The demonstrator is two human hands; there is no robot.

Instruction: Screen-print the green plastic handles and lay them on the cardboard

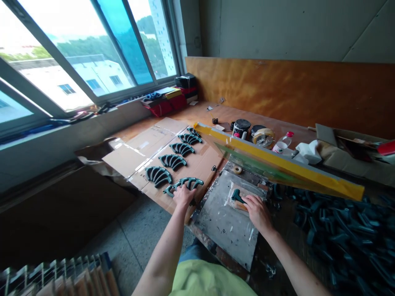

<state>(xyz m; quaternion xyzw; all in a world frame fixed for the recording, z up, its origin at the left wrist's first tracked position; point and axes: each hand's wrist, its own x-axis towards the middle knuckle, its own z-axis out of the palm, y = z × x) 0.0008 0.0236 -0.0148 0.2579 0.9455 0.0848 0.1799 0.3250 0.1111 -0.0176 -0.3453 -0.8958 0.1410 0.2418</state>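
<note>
My left hand (184, 195) reaches onto the cardboard sheet, its fingers closed around a dark green, handle-shaped part at the nearest row of such parts (194, 181). The fingers partly cover that row. In my right hand (256, 209) is another dark green part (237, 195) with a T-shaped head, pinched at its stem. It rests on or just above a small tan pad (242, 204) wrapped in clear film, on a grey, paint-specked board (222, 211). Further fan-shaped groups of green parts (158, 176) lie on the cardboard (151, 139).
A large heap of dark parts (348, 234) lies at the right. A yellow-taped strip (277, 154) crosses behind the board, near a tape roll (237, 169), black-lidded jars (242, 125) and a red-capped bottle (286, 140). Windows are on the left; a slatted rack (61, 275) stands low left.
</note>
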